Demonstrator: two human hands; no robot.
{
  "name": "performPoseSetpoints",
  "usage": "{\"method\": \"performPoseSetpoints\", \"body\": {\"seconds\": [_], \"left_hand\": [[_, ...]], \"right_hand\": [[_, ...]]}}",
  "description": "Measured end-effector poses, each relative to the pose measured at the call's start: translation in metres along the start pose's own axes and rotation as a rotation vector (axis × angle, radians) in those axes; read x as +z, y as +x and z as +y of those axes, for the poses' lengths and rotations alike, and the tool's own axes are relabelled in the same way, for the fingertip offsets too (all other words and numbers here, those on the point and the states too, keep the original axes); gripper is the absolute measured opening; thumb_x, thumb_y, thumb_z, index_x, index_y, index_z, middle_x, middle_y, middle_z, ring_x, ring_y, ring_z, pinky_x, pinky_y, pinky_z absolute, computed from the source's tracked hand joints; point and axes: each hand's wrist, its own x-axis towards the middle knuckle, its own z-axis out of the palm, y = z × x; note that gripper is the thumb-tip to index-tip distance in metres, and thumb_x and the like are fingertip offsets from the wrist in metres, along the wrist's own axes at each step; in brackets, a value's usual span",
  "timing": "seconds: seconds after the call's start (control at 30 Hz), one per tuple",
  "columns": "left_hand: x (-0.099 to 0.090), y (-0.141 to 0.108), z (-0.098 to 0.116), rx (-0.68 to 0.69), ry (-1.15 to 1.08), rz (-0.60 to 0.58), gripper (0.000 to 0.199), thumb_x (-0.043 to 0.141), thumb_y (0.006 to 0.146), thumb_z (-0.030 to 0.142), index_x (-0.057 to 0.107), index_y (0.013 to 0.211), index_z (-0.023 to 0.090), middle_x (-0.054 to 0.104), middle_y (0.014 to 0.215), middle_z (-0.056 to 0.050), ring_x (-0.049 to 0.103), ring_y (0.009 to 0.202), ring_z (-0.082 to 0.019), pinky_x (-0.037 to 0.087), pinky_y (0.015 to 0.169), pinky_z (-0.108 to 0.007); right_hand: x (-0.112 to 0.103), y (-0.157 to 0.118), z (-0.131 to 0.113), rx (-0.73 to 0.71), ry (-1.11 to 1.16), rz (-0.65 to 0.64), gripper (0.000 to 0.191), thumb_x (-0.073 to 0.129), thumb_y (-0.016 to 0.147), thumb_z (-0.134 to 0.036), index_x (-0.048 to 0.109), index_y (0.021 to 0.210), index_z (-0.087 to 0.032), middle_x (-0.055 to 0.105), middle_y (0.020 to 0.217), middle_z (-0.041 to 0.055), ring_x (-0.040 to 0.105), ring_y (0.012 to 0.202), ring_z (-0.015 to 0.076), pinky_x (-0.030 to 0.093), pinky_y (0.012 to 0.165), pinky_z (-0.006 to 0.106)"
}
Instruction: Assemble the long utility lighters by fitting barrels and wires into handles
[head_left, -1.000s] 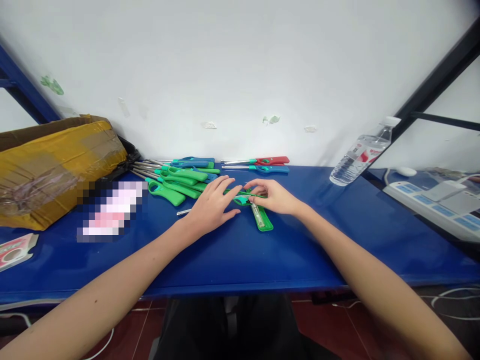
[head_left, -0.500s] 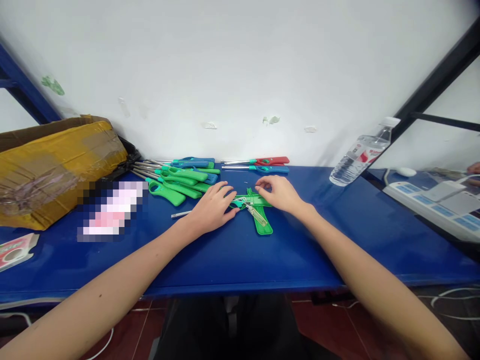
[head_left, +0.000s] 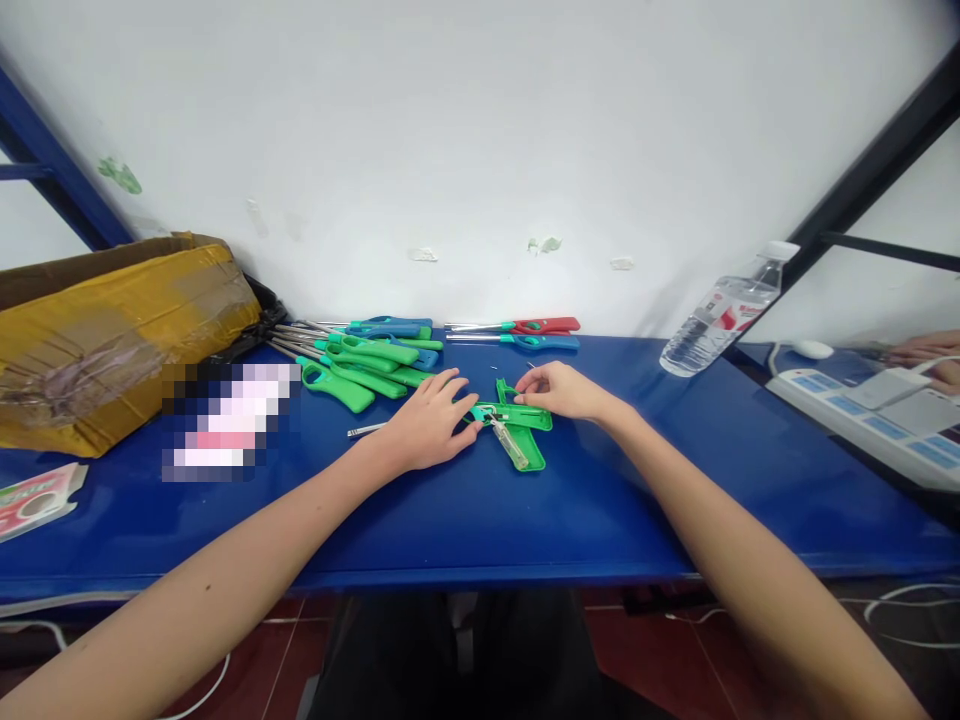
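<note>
On the blue table lies an opened green stick lighter (head_left: 536, 415), its inner parts bare and its metal tube (head_left: 366, 430) pointing left. My left hand (head_left: 427, 425) holds it near the turquoise trigger (head_left: 481, 413), thumb and forefinger on either side and the other fingers spread. A clear fuel tank (head_left: 511, 446) slants across a separate green shell half (head_left: 534, 455) below. My right hand (head_left: 559, 390) is pinched over the lighter's right part; a small thin piece shows at its fingertips, too small to name.
Several green and blue lighters (head_left: 352, 365) are heaped at the back left. A red lighter (head_left: 551, 325) and a blue lighter (head_left: 547, 342) lie by the wall. A taped cardboard box (head_left: 127, 340), a tilted water bottle (head_left: 724, 315) and a power strip (head_left: 862, 410) flank them.
My right hand has shifted slightly down, its fingers now pinched together over the lighter. The fuel tank sits a little lower and tilted. My left hand stays at the trigger.
</note>
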Motion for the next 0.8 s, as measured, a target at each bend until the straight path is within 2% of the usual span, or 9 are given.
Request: {"method": "performPoseSetpoints", "body": {"seconds": [0.2, 0.3, 0.43, 0.67, 0.8], "left_hand": [[0.000, 0.000, 0.000, -0.030, -0.008, -0.013, 0.046, 0.049, 0.099, 0.039, 0.064, 0.129, 0.009, 0.055, 0.138, -0.023, 0.039, 0.140, -0.040, 0.036, 0.113, -0.056], [-0.002, 0.001, 0.002, -0.043, 0.006, -0.045, 0.048, 0.048, 0.100, 0.041, 0.063, 0.130, 0.008, 0.052, 0.142, -0.023, 0.037, 0.142, -0.040, 0.035, 0.114, -0.055], [-0.003, 0.003, 0.002, -0.047, 0.023, -0.090, 0.051, 0.047, 0.101, 0.044, 0.062, 0.132, 0.007, 0.050, 0.145, -0.023, 0.034, 0.144, -0.040, 0.034, 0.116, -0.054], [0.000, 0.004, -0.003, -0.056, 0.018, -0.068, 0.048, 0.047, 0.101, 0.039, 0.058, 0.136, 0.008, 0.056, 0.138, -0.020, 0.040, 0.140, -0.038, 0.037, 0.115, -0.051], [0.001, 0.003, -0.004, -0.047, 0.033, -0.066, 0.047, 0.049, 0.101, 0.037, 0.057, 0.138, 0.009, 0.055, 0.138, -0.021, 0.041, 0.139, -0.038, 0.037, 0.115, -0.051]], "right_hand": [[0.004, 0.000, -0.006, 0.045, -0.043, 0.027, 0.015, 0.065, 0.079, -0.022, 0.072, 0.088, -0.013, 0.075, 0.081, 0.0080, 0.067, 0.069, 0.0176, 0.048, 0.059, 0.026], [0.008, 0.000, -0.008, 0.048, -0.155, 0.140, 0.012, 0.062, 0.078, -0.016, 0.071, 0.086, -0.015, 0.077, 0.085, 0.0076, 0.070, 0.076, 0.0197, 0.050, 0.068, 0.028], [0.009, -0.001, -0.010, 0.058, -0.285, 0.326, 0.014, 0.059, 0.082, -0.019, 0.070, 0.090, -0.020, 0.078, 0.086, 0.0050, 0.071, 0.082, 0.0228, 0.050, 0.071, 0.032], [0.001, 0.003, -0.002, 0.081, -0.152, 0.593, 0.013, 0.058, 0.086, -0.024, 0.068, 0.094, -0.021, 0.077, 0.076, 0.0035, 0.073, 0.079, 0.0228, 0.051, 0.076, 0.034], [0.000, 0.004, 0.003, 0.102, -0.136, 0.681, 0.013, 0.058, 0.086, -0.026, 0.069, 0.091, -0.020, 0.077, 0.075, 0.0049, 0.073, 0.074, 0.0236, 0.052, 0.077, 0.036]]}}
